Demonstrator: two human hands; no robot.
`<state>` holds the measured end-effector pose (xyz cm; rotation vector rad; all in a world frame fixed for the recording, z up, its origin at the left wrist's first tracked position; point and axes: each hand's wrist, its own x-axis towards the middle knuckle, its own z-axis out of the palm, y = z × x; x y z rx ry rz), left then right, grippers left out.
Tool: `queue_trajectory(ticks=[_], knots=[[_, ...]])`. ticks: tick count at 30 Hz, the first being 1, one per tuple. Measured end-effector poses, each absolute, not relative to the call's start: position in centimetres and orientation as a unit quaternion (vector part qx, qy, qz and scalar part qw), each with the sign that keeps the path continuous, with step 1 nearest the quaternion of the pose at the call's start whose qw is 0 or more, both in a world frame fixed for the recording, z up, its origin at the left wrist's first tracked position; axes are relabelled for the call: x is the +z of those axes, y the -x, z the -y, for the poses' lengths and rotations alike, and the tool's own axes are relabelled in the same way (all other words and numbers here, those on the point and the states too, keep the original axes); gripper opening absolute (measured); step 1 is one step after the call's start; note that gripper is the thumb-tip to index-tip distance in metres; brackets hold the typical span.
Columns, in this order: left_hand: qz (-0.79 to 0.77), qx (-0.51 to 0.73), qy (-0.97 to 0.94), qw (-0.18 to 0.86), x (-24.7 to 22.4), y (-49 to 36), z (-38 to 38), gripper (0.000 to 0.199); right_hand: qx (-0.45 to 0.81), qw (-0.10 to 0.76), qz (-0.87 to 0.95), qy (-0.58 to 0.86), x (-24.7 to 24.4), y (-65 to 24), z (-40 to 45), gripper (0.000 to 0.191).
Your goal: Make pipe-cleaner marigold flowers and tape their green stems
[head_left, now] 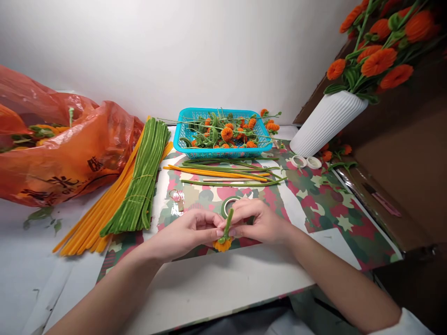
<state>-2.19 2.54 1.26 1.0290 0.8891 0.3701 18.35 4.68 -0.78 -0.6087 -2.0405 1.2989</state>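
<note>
Between my two hands is a small pipe-cleaner flower [222, 244], its orange-yellow head hanging down and its green stem pointing up. My left hand [195, 230] pinches it from the left near the green base. On the other side, my right hand [256, 222] closes thumb and fingers round the stem. Just behind the fingers lies a roll of green tape [226, 207], partly covered by my right hand. Farther back, loose green pipe cleaners [226, 183] and orange-yellow pipe cleaners [213, 172] lie across the patterned mat.
A blue basket [223, 154] holds several orange flowers and green pieces. At left are a green pipe-cleaner bundle [139, 181], orange-yellow strips [94, 218] and an orange plastic bag [80, 153]. A white vase [324, 123] of flowers leans at right, near two white tape rolls [306, 162].
</note>
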Motion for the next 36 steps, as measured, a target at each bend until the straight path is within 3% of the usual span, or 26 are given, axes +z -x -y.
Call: queue_trajectory(ticks=[4, 11, 17, 25, 36], knots=[[-0.407, 0.155, -0.46, 0.773, 1.4, 2.2, -2.6, 0.028, 0.507, 0.317, 0.772, 0.214, -0.8, -18.3, -4.7, 0.015], [-0.403, 0.143, -0.454, 0.782, 1.1, 2.2, -2.7, 0.032, 0.364, 0.264, 0.869, 0.206, -0.8, -18.7, -4.6, 0.019], [-0.426, 0.207, -0.428, 0.77, 0.6, 2.0, -2.4, 0.025, 0.338, 0.341, 0.846, 0.23, -1.1, -18.5, -4.5, 0.021], [-0.451, 0.31, -0.395, 0.738, 0.8, 1.4, -2.3, 0.029, 0.337, 0.397, 0.802, 0.293, -1.4, -17.6, -4.1, 0.013], [-0.512, 0.379, -0.463, 0.617, 0.6, 0.5, -1.7, 0.03, 0.322, 0.331, 0.79, 0.403, -0.7, -17.0, -3.7, 0.014]])
